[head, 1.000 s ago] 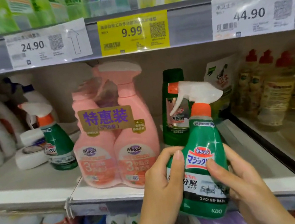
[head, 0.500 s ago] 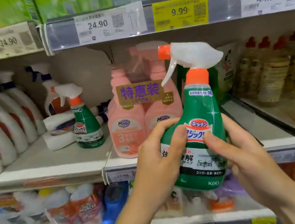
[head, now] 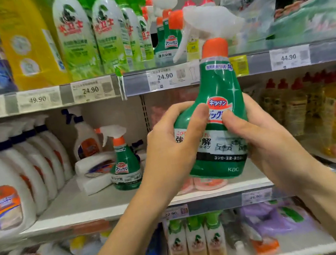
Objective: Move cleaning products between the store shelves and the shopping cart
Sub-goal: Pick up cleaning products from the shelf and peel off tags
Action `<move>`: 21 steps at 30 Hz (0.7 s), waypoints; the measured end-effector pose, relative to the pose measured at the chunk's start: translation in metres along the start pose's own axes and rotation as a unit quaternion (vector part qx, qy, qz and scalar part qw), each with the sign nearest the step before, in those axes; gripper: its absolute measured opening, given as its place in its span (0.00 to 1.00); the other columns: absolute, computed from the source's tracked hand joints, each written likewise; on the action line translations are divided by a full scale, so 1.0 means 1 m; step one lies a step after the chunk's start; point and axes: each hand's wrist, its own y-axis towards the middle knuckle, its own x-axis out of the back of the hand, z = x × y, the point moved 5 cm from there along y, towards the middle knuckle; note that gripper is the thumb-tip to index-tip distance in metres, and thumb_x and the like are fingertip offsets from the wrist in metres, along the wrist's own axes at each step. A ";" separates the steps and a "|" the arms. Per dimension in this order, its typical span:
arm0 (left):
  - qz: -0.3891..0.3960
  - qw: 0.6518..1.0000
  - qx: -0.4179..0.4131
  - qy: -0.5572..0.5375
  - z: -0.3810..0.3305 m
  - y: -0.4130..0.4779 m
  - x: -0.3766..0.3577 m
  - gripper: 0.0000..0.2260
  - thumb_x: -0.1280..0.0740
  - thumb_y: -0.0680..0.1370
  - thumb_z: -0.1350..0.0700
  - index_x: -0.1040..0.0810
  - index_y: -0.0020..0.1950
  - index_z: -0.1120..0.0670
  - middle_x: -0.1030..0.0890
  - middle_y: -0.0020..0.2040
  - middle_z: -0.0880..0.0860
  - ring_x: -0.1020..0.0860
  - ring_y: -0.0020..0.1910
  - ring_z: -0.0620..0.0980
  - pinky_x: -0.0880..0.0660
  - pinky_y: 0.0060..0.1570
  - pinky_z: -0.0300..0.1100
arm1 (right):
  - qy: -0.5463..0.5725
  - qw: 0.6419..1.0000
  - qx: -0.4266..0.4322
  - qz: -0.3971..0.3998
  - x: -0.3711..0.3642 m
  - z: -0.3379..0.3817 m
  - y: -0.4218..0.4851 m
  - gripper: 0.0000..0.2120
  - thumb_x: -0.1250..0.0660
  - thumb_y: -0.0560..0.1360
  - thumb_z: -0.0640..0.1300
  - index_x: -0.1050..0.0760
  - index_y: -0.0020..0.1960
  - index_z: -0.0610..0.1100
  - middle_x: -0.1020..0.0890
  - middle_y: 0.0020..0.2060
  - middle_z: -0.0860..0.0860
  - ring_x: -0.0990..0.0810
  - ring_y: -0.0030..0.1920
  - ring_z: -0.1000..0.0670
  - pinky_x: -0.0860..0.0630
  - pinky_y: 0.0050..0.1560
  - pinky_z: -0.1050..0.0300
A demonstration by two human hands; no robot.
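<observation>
Holding green spray bottle (head: 216, 119) upright before middle shelf (head: 114, 209), clear of it; left hand (head: 173, 148) and right hand (head: 261, 134) grip wrapped round body, label facing me, likely to read.

A shop: shelves (head: 113, 205) stacked with cleaning bottles (head: 78, 37) above price tags (head: 89, 90).
</observation>
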 end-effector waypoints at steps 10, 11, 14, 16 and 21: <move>-0.046 0.996 -0.078 0.025 -0.031 0.074 0.007 0.16 0.36 0.77 0.41 0.20 0.53 0.52 0.16 0.46 0.52 0.17 0.46 0.52 0.21 0.48 0.57 | 0.017 0.998 0.059 0.017 0.011 0.045 0.072 0.23 0.34 0.75 0.47 0.34 0.68 0.45 0.17 0.55 0.46 0.17 0.55 0.45 0.19 0.54 0.48; -0.051 0.995 -0.085 0.022 -0.033 0.084 0.006 0.15 0.35 0.78 0.43 0.21 0.53 0.54 0.16 0.45 0.53 0.17 0.45 0.52 0.20 0.47 0.57 | 0.009 0.997 0.069 0.015 0.014 0.048 0.081 0.22 0.35 0.75 0.46 0.33 0.68 0.45 0.18 0.56 0.46 0.18 0.56 0.46 0.20 0.55 0.48; -0.064 0.993 -0.101 0.019 -0.037 0.112 0.005 0.15 0.37 0.78 0.45 0.21 0.53 0.56 0.16 0.44 0.54 0.16 0.44 0.53 0.19 0.46 0.55 | -0.004 0.995 0.094 0.016 0.023 0.059 0.108 0.18 0.37 0.78 0.43 0.31 0.66 0.43 0.19 0.57 0.45 0.18 0.56 0.46 0.20 0.55 0.49; -0.063 0.991 -0.116 0.027 -0.042 0.129 0.005 0.15 0.38 0.78 0.46 0.21 0.53 0.56 0.16 0.46 0.55 0.16 0.46 0.53 0.19 0.48 0.55 | -0.015 0.993 0.111 0.027 0.027 0.067 0.125 0.16 0.38 0.80 0.42 0.32 0.67 0.40 0.19 0.57 0.43 0.18 0.56 0.45 0.20 0.55 0.49; -0.035 0.989 -0.136 0.037 -0.050 0.178 0.011 0.15 0.41 0.82 0.49 0.25 0.59 0.59 0.18 0.50 0.59 0.17 0.49 0.54 0.19 0.48 0.52 | -0.020 0.989 0.142 0.044 0.033 0.084 0.174 0.17 0.38 0.81 0.40 0.34 0.68 0.37 0.19 0.54 0.44 0.17 0.54 0.46 0.20 0.53 0.50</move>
